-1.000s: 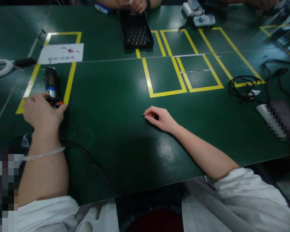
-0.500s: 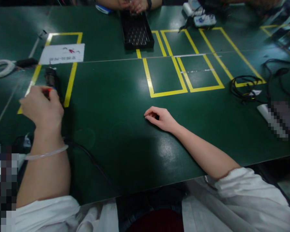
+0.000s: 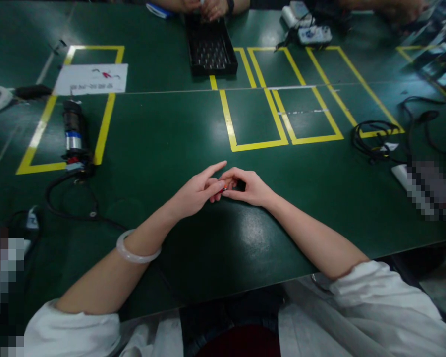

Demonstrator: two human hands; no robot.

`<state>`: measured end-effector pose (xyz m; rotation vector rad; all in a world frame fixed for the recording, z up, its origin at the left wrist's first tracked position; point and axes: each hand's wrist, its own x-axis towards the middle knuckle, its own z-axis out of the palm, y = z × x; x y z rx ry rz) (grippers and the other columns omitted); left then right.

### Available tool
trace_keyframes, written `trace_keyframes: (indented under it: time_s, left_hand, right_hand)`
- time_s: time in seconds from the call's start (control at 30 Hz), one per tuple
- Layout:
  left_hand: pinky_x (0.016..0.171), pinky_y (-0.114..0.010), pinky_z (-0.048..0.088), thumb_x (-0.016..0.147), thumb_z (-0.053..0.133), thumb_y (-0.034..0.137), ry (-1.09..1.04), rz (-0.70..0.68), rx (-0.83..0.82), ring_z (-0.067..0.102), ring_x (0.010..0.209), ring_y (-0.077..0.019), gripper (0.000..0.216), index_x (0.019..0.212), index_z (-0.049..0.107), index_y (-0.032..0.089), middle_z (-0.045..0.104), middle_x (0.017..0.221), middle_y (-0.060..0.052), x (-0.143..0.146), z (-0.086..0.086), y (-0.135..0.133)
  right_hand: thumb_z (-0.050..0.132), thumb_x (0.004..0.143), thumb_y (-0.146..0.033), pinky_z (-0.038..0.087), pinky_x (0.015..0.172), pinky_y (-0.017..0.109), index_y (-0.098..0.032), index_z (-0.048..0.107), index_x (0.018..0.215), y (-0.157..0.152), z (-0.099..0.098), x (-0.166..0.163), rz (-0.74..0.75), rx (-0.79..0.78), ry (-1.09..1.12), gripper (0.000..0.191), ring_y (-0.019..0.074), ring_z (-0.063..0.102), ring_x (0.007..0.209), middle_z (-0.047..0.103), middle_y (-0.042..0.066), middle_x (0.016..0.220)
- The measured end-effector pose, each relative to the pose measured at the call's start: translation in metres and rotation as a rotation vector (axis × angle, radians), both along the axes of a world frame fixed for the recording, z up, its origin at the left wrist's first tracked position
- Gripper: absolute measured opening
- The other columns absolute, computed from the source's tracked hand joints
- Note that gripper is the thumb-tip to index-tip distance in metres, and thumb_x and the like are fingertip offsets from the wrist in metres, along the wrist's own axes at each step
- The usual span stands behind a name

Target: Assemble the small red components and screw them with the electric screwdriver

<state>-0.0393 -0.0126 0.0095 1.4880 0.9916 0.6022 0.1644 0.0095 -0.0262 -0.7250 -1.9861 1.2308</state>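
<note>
Above the table, in front of my body, my two hands meet fingertip to fingertip. My left hand (image 3: 198,193) pinches a small red piece (image 3: 225,189) between thumb and fingers, its index finger stretched out; most of the piece is hidden. My right hand (image 3: 251,187) is curled, thumb and fingers closed together right at that piece. What those fingertips hold, if anything, cannot be made out. Off to the left lies a black cylindrical device (image 3: 73,129) with a blue and silver band and a black cable; neither hand touches it.
A white printed sheet (image 3: 92,79) lies across a yellow-taped outline behind the device. Beyond, a co-worker's hands (image 3: 211,7) are over a black tray (image 3: 213,69) of small metal parts. Coiled black cable (image 3: 373,141) lies right, a power strip (image 3: 314,34) far back.
My left hand has moved right from beside the black device to meet my right hand, carrying the small red piece. My right hand has stayed almost in place.
</note>
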Motion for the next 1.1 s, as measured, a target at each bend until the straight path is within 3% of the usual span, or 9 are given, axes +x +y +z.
trace_keyframes:
  time_s: [0.2, 0.33, 0.5, 1.1]
  left_hand:
    - [0.061, -0.025, 0.049, 0.099, 0.048, 0.04, -0.11, 0.092, -0.048, 0.059, 0.065, -0.0122, 0.058, 0.147, 0.041, 0.01, 0.059, 0.076, 0.0, -0.001, -0.017, 0.001]
    - [0.064, -0.026, 0.052, 0.099, 0.048, 0.044, -0.165, 0.142, -0.073, 0.062, 0.067, -0.0133, 0.043, 0.126, 0.055, 0.012, 0.061, 0.078, -0.002, 0.0, -0.023, 0.003]
    - [0.065, -0.026, 0.052, 0.097, 0.051, 0.046, -0.143, 0.141, -0.04, 0.062, 0.068, -0.0136, 0.034, 0.1, 0.057, 0.013, 0.064, 0.077, -0.004, -0.001, -0.026, 0.004]
    - [0.069, -0.027, 0.053, 0.09, 0.065, 0.04, -0.101, 0.073, -0.03, 0.063, 0.074, -0.0131, 0.03, 0.103, 0.055, 0.014, 0.065, 0.087, -0.004, -0.003, -0.024, 0.003]
  right_hand:
    - [0.068, 0.088, -0.026, 0.05, 0.07, 0.026, -0.017, 0.062, 0.1, -0.001, 0.002, 0.0, -0.01, 0.01, -0.028, 0.016, 0.012, 0.063, 0.073, 0.071, 0.001, 0.085]
    - [0.07, 0.086, -0.025, 0.05, 0.068, 0.024, -0.018, 0.062, 0.096, -0.002, 0.002, 0.0, -0.066, 0.025, -0.021, 0.015, 0.0113, 0.062, 0.072, 0.069, 0.0, 0.083]
    - [0.07, 0.084, -0.023, 0.049, 0.066, 0.024, -0.018, 0.061, 0.095, -0.002, -0.001, -0.001, -0.108, 0.023, -0.025, 0.015, 0.0114, 0.063, 0.071, 0.068, -0.001, 0.08]
    - [0.069, 0.085, -0.026, 0.051, 0.067, 0.024, -0.019, 0.058, 0.099, -0.001, 0.0, -0.001, -0.122, 0.042, -0.055, 0.019, 0.0113, 0.062, 0.07, 0.068, -0.001, 0.082]
